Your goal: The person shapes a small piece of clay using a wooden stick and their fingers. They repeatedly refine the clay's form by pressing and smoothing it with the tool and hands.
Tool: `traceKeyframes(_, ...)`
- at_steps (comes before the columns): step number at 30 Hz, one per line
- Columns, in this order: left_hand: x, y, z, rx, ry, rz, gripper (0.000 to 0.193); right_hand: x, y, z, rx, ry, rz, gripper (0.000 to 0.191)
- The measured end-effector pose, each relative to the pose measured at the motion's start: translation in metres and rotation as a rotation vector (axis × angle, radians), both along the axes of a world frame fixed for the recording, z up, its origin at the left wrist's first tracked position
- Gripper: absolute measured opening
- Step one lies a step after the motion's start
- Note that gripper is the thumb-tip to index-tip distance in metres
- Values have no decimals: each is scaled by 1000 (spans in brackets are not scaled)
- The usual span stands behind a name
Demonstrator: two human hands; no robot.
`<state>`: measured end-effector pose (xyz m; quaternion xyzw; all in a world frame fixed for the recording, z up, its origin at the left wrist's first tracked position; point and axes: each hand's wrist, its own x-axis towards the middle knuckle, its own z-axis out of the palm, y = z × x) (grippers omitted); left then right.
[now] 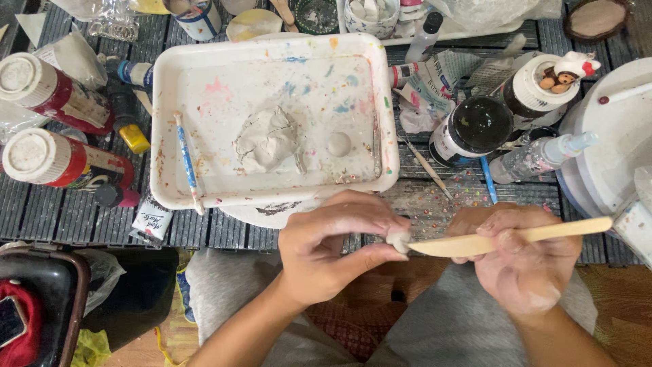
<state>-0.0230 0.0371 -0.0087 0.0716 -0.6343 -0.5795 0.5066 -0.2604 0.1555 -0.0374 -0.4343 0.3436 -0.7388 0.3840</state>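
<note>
My left hand (pixel 333 248) pinches a small lump of white clay (pixel 398 239) between thumb and fingers, just below the tray's front edge. My right hand (pixel 526 261) grips a flat wooden modelling tool (pixel 506 239), whose tip touches the small lump. On the paint-stained white tray (pixel 170 122) lie a larger grey-white clay mass (pixel 267 141), a small clay ball (pixel 338 143) and a blue-handled brush (pixel 187 160).
Two red bottles with white caps (pixel 47 92) lie left of the tray. A black jar (pixel 472 129), a white-lidded jar topped by a small figurine (pixel 562 73) and a spray bottle (pixel 540 156) stand right. A white round container (pixel 611 136) is at far right, a dark case (pixel 41 306) lower left.
</note>
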Motion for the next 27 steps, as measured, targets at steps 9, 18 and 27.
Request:
traceKeyframes(9,-5,-2,4,-374,-258,333,27,15,-29,25,169,238,92,34)
traceKeyframes(18,-9,2,6,-278,-323,327,26,35,-26,31,330,126,103,41)
traceKeyframes(27,-15,-1,0,-118,-325,140,26,22,-35,17,358,-75,90,48)
